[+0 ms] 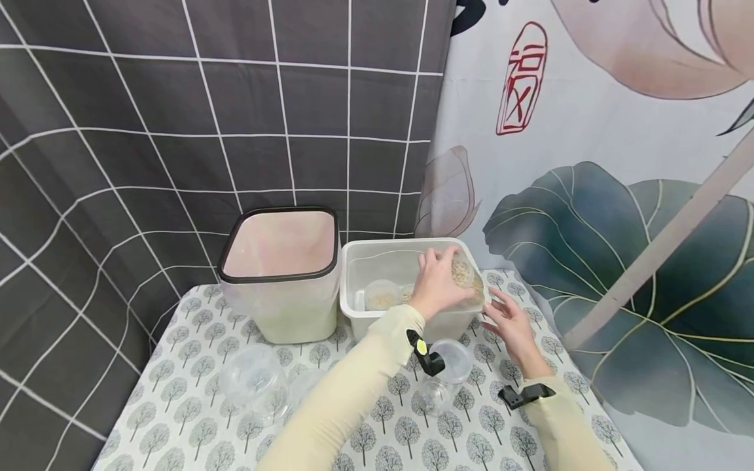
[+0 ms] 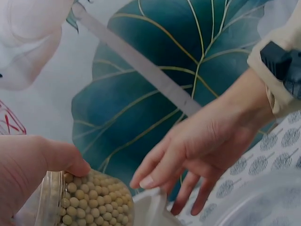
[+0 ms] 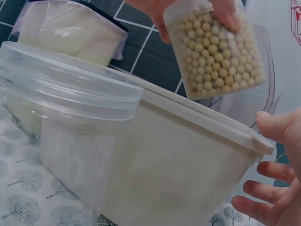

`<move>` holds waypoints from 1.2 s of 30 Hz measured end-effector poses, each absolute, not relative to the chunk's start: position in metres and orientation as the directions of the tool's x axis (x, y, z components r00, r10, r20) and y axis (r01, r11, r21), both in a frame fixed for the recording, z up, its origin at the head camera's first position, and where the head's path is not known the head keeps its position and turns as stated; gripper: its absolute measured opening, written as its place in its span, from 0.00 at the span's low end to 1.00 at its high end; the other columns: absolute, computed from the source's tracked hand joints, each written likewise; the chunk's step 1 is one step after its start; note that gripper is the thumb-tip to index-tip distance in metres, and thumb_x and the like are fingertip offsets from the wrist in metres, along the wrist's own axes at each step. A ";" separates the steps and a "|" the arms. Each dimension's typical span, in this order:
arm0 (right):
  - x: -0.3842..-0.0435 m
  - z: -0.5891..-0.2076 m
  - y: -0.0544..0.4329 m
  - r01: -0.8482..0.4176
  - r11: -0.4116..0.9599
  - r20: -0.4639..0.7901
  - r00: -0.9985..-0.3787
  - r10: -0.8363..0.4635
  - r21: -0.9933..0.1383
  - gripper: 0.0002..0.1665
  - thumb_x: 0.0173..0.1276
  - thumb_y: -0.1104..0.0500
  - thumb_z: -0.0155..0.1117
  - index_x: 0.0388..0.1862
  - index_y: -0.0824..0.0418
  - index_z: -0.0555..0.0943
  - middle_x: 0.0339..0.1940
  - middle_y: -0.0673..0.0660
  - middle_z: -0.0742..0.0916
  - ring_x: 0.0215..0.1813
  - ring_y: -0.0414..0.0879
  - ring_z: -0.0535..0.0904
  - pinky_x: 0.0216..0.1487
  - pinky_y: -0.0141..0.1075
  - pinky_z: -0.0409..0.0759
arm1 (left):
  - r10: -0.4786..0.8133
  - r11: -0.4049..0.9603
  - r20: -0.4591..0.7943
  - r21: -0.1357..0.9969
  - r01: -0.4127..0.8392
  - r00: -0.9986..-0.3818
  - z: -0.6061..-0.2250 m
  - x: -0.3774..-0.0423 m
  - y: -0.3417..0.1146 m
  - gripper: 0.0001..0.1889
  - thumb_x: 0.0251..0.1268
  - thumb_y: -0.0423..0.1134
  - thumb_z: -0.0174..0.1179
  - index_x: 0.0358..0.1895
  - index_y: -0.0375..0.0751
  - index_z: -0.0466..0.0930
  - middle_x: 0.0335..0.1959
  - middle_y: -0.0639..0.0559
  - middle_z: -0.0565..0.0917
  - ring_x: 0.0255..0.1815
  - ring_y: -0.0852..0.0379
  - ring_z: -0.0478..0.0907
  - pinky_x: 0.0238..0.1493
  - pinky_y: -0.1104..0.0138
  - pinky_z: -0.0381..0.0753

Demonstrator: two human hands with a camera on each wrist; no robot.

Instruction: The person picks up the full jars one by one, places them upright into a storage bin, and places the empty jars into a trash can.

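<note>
My left hand (image 1: 438, 282) grips a clear jar (image 3: 216, 56) filled with round, pale yellow beans that look like soybeans. Tilted, the jar is at the right end of a white rectangular bin (image 1: 400, 244); in the right wrist view it is above the bin's rim. Just outside the bin's right corner is my right hand (image 1: 512, 330), its fingers spread and loosely bent, holding nothing. Whether a fingertip touches the corner, I cannot tell. Inside the bin sits a round clear container (image 1: 381, 296) with pale contents, partly beside another that my left hand mostly hides.
Left of the bin stands a tall trash can (image 1: 283, 311) with a black rim and pinkish inside. Clear empty containers (image 1: 253, 376) lie at the table's front left. Another lidded clear container (image 1: 453, 362) stands before the bin. A slanted pole (image 1: 660, 245) crosses the right side.
</note>
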State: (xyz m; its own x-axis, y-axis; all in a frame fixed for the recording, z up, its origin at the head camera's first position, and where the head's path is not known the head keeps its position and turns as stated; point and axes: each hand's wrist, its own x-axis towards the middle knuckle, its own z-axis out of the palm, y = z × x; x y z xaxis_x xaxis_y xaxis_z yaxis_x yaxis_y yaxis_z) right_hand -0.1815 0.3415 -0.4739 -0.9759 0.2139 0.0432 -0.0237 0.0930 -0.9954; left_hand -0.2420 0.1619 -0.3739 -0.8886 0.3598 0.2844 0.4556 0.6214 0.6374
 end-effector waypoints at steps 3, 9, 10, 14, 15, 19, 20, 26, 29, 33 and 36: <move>-0.185 -0.475 0.340 -0.006 0.103 0.028 -0.976 0.218 -0.995 0.37 0.68 0.53 0.57 0.72 0.60 0.57 0.64 0.66 0.67 0.46 0.33 0.76 0.53 0.42 0.77 | 0.354 0.624 0.281 0.640 0.449 -0.892 -0.379 -0.248 0.163 0.49 0.31 0.51 0.77 0.65 0.53 0.63 0.53 0.46 0.66 0.54 0.53 0.60 0.44 0.67 0.75; -0.188 -0.479 0.337 0.008 0.146 0.026 -0.972 0.235 -0.989 0.36 0.68 0.51 0.58 0.70 0.61 0.60 0.68 0.65 0.64 0.46 0.30 0.75 0.52 0.41 0.78 | 0.341 0.613 0.256 0.669 0.420 -0.905 -0.394 -0.259 0.165 0.47 0.32 0.48 0.76 0.64 0.53 0.64 0.55 0.45 0.65 0.56 0.52 0.59 0.48 0.65 0.75; -0.188 -0.481 0.337 0.008 0.147 0.027 -0.971 0.236 -0.989 0.35 0.68 0.51 0.58 0.70 0.61 0.61 0.70 0.64 0.63 0.46 0.30 0.75 0.52 0.42 0.77 | 0.340 0.609 0.247 0.677 0.413 -0.907 -0.397 -0.260 0.165 0.46 0.33 0.48 0.76 0.64 0.53 0.64 0.56 0.45 0.65 0.57 0.51 0.59 0.50 0.64 0.74; -0.189 -0.484 0.336 0.009 0.131 0.022 -0.972 0.235 -0.991 0.34 0.68 0.52 0.58 0.70 0.61 0.61 0.71 0.61 0.62 0.46 0.31 0.76 0.54 0.43 0.76 | 0.339 0.599 0.215 0.701 0.386 -0.916 -0.407 -0.264 0.166 0.45 0.34 0.46 0.76 0.63 0.52 0.65 0.55 0.44 0.65 0.56 0.51 0.60 0.51 0.62 0.74; -0.189 -0.485 0.336 0.009 0.128 0.022 -0.971 0.236 -0.992 0.34 0.68 0.52 0.58 0.70 0.61 0.61 0.71 0.61 0.62 0.46 0.31 0.76 0.54 0.42 0.76 | 0.342 0.598 0.211 0.703 0.385 -0.916 -0.409 -0.265 0.167 0.45 0.35 0.46 0.76 0.63 0.52 0.65 0.55 0.44 0.65 0.56 0.51 0.60 0.51 0.61 0.74; -0.188 -0.481 0.336 -0.004 0.075 0.021 -0.973 0.229 -0.997 0.34 0.68 0.55 0.58 0.70 0.63 0.60 0.67 0.64 0.65 0.46 0.32 0.76 0.54 0.39 0.76 | 0.366 0.592 0.183 0.710 0.380 -0.912 -0.414 -0.266 0.171 0.46 0.34 0.48 0.76 0.64 0.51 0.65 0.54 0.44 0.66 0.55 0.51 0.61 0.49 0.60 0.74; -0.186 -0.477 0.334 -0.005 0.064 0.019 -0.975 0.223 -0.998 0.34 0.69 0.56 0.57 0.70 0.64 0.59 0.68 0.65 0.65 0.46 0.32 0.76 0.54 0.40 0.76 | 0.374 0.595 0.176 0.707 0.381 -0.911 -0.416 -0.266 0.172 0.45 0.34 0.48 0.76 0.64 0.51 0.65 0.54 0.44 0.66 0.55 0.51 0.61 0.50 0.60 0.74; -0.188 -0.484 0.339 -0.056 0.064 0.068 -0.977 0.203 -0.996 0.34 0.68 0.56 0.59 0.69 0.63 0.61 0.71 0.68 0.59 0.49 0.34 0.75 0.55 0.43 0.75 | 0.426 0.601 0.162 0.685 0.412 -0.890 -0.429 -0.269 0.178 0.45 0.36 0.47 0.75 0.66 0.50 0.65 0.54 0.44 0.67 0.54 0.50 0.62 0.51 0.60 0.73; -0.192 -0.496 0.343 -0.118 0.049 0.126 -0.968 0.215 -0.992 0.33 0.65 0.51 0.62 0.67 0.56 0.66 0.68 0.66 0.65 0.51 0.41 0.76 0.51 0.38 0.78 | 0.447 0.610 0.156 0.666 0.428 -0.881 -0.435 -0.272 0.179 0.46 0.38 0.47 0.74 0.67 0.48 0.64 0.54 0.43 0.68 0.53 0.50 0.62 0.50 0.60 0.74; -0.190 -0.497 0.339 -0.118 0.056 0.128 -0.960 0.249 -0.991 0.34 0.63 0.49 0.63 0.67 0.54 0.67 0.64 0.66 0.69 0.55 0.51 0.75 0.52 0.39 0.77 | 0.458 0.633 0.125 0.649 0.422 -0.880 -0.439 -0.274 0.180 0.46 0.41 0.48 0.73 0.69 0.47 0.62 0.55 0.41 0.69 0.53 0.49 0.62 0.49 0.60 0.73; -0.191 -0.499 0.340 -0.108 0.061 0.121 -0.957 0.265 -0.992 0.34 0.64 0.49 0.63 0.67 0.55 0.66 0.63 0.67 0.69 0.56 0.54 0.74 0.53 0.41 0.77 | 0.474 0.657 0.082 0.630 0.414 -0.877 -0.438 -0.275 0.180 0.46 0.45 0.51 0.70 0.70 0.47 0.60 0.58 0.38 0.69 0.57 0.46 0.63 0.53 0.57 0.72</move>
